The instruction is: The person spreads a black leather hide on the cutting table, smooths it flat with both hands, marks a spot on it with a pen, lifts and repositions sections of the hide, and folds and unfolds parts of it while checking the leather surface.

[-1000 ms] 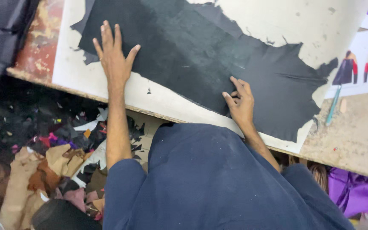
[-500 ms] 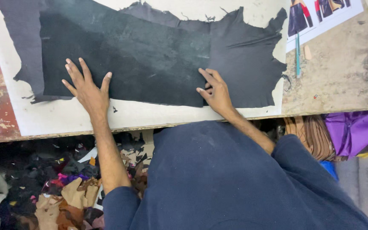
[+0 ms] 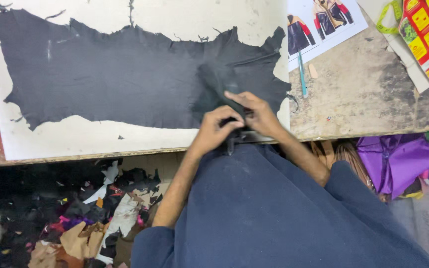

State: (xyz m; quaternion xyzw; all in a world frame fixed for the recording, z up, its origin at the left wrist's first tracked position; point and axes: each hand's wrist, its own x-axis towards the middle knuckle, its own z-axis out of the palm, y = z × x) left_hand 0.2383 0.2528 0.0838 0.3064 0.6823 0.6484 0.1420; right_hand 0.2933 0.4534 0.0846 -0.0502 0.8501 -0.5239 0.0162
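Both hands meet at the near edge of the counter [image 3: 373, 99]. The left hand [image 3: 214, 131] and the right hand [image 3: 259, 114] each have their grip clamped on a folded-up flap of the black leather hide [image 3: 125, 79], pinching it between fingers and thumb. The rest of the hide lies flat on a white cutting board [image 3: 75, 136], stretching away to the left of the grips. Right of them lie a teal pen [image 3: 301, 74] and a sheet of jacket sketches [image 3: 319, 22]. Leather scraps [image 3: 75, 218] litter the floor below.
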